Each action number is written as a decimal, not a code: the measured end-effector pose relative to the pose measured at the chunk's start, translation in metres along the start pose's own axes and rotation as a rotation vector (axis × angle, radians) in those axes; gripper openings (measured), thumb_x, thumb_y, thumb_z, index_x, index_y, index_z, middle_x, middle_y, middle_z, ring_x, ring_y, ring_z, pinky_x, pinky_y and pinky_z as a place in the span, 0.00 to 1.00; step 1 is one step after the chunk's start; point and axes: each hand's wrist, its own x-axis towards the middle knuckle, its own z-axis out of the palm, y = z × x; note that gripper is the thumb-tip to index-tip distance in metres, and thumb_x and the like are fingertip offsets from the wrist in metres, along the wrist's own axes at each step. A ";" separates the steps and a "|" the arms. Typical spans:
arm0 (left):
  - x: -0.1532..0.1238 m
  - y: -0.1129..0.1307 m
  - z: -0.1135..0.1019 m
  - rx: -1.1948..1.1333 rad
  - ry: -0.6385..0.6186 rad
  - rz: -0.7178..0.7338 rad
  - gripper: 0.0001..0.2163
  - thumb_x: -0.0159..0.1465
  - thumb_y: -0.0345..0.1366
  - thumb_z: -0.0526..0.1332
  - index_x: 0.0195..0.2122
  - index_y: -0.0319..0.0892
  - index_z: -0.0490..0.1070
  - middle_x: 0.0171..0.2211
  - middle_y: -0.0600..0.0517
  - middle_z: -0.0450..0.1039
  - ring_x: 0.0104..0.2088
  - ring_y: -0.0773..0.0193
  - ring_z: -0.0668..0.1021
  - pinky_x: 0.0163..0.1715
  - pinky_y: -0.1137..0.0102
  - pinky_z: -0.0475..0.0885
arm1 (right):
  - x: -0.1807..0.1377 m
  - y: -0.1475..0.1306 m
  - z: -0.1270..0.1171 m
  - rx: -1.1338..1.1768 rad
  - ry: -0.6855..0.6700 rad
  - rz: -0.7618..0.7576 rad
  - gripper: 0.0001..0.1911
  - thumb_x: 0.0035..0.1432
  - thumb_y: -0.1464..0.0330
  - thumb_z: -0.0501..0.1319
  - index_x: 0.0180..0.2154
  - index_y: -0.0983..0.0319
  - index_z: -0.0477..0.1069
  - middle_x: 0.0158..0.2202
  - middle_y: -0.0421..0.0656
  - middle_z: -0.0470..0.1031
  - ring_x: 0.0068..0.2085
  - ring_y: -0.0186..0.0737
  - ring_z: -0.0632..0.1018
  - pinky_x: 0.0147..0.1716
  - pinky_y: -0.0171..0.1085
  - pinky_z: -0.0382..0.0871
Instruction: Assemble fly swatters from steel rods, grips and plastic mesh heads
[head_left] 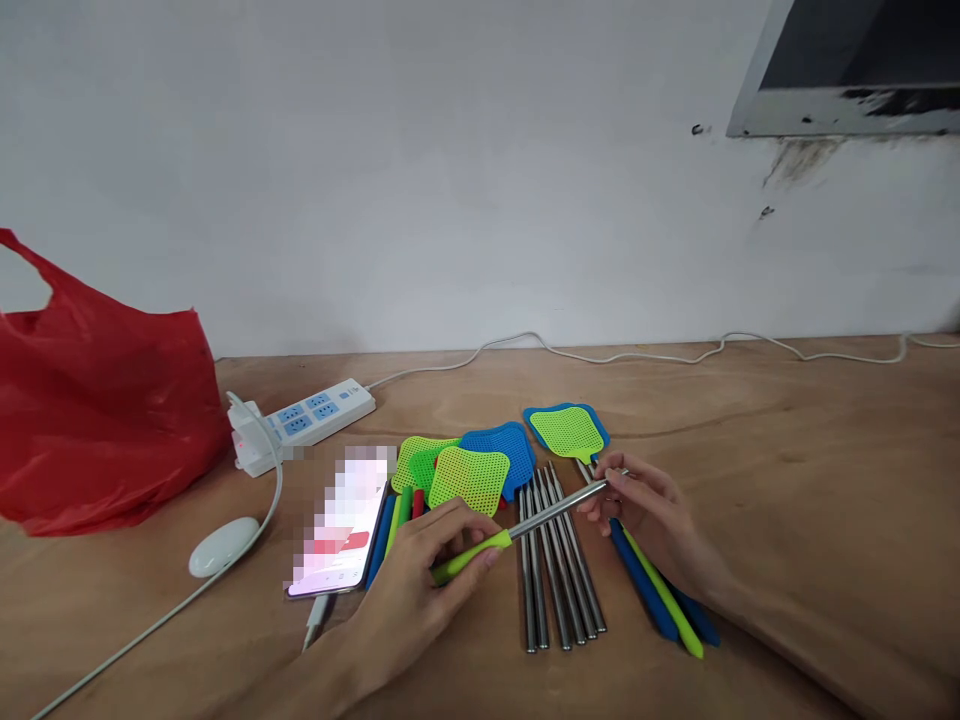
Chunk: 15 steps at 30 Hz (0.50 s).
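Head view: I note the left hand (431, 580) grasping a lime handle (469, 560) and the right hand (649, 510) pinching the free end of its steel rod (551, 513), held between them above the loose rods (556, 580). Mesh heads (469, 478) lie by their far ends, toward the far edge of the worktop (825, 440). A phone (345, 535) rests left of the heads, a red bag (112, 400) farther left.

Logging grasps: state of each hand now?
Left hand: closed, holding the yellow-green handle.
Right hand: closed, pinching the metal rod near its far end.
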 end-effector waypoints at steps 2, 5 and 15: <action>-0.001 0.001 0.000 -0.003 0.020 0.009 0.05 0.70 0.35 0.59 0.40 0.44 0.73 0.30 0.54 0.70 0.29 0.65 0.69 0.28 0.71 0.62 | 0.000 0.003 -0.002 -0.057 0.019 -0.025 0.11 0.55 0.60 0.71 0.32 0.60 0.75 0.25 0.41 0.80 0.28 0.35 0.78 0.25 0.30 0.70; -0.002 0.002 0.001 -0.016 0.029 0.029 0.05 0.70 0.36 0.59 0.38 0.43 0.73 0.29 0.54 0.69 0.28 0.66 0.69 0.27 0.72 0.61 | -0.002 0.010 -0.005 -0.169 -0.040 0.005 0.11 0.55 0.61 0.71 0.33 0.62 0.77 0.26 0.42 0.80 0.27 0.35 0.77 0.25 0.32 0.71; -0.005 0.008 0.003 -0.047 -0.022 0.056 0.07 0.72 0.36 0.56 0.43 0.44 0.74 0.32 0.52 0.72 0.31 0.63 0.73 0.30 0.70 0.67 | -0.004 0.006 -0.002 -0.232 -0.155 0.105 0.13 0.53 0.59 0.72 0.36 0.61 0.82 0.28 0.44 0.80 0.26 0.35 0.76 0.27 0.34 0.72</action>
